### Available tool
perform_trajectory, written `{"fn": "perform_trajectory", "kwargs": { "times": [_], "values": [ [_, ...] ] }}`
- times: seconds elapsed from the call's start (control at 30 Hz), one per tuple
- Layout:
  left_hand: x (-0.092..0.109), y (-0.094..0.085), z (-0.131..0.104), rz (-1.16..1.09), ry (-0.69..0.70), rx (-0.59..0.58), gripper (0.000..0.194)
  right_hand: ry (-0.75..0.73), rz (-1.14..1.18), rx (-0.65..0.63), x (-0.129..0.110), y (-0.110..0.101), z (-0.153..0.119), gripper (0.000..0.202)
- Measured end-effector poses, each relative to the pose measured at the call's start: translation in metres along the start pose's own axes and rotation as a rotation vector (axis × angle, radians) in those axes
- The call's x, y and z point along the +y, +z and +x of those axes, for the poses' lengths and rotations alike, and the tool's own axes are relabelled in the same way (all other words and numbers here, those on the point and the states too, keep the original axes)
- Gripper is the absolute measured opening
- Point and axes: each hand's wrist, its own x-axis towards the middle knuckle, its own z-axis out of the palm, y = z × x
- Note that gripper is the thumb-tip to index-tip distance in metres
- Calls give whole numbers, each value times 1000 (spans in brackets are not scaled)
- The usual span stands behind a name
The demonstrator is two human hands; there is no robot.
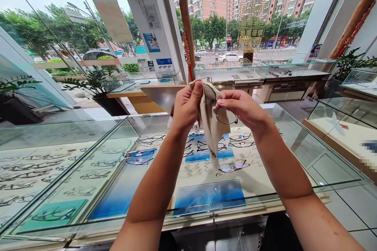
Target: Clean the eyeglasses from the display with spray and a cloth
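Above a glass display case, both hands are raised close together in the head view. My left hand [190, 102] is closed on a beige cleaning cloth [216, 125], its thumb pressed on the upper part. The cloth drapes down and is wrapped over part of a pair of thin-rimmed eyeglasses [226, 122]. My right hand [244, 106] pinches the eyeglasses near the middle of the frame, with one round lens hanging below the fingers. The other lens is mostly covered by the cloth. Another pair of eyeglasses [232, 166] lies below.
The glass display case [265, 200] holds rows of spectacle frames and blue mats [209, 196]. Further glass counters [232, 72] stand by the window. A potted plant [101, 86] is at the left, and a wooden post [187, 31] rises behind my hands.
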Motion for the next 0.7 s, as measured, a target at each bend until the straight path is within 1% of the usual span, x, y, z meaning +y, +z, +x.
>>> {"fn": "perform_trajectory", "kwargs": {
  "times": [0.1,0.17,0.2,0.27,0.4,0.43,0.5,0.57,0.63,0.7],
  "values": [
    [4,-9,3,-15,-72,-185,42,4,-4,51,-7,-8,-2,33],
    [6,-8,3,-28,-86,-239,41,31,16,66,-7,-11,-1,34],
    [6,-6,2,-34,-81,-235,44,47,30,65,-6,-11,-1,36],
    [5,0,0,-47,-56,-169,48,61,60,53,-3,-9,0,38],
    [-3,11,-3,-46,7,16,37,27,54,29,4,-1,3,43],
    [-4,13,-3,-40,18,54,38,17,42,20,6,1,3,44],
    [-4,14,-3,-36,5,106,46,8,28,1,8,2,4,44],
    [-3,13,-2,-56,-59,108,51,3,24,-6,10,2,4,43],
    [-2,11,1,-87,-127,74,51,-11,16,10,10,-1,5,39],
    [-1,7,3,-103,-157,70,50,-33,9,42,8,-5,4,35]
  ]
}}
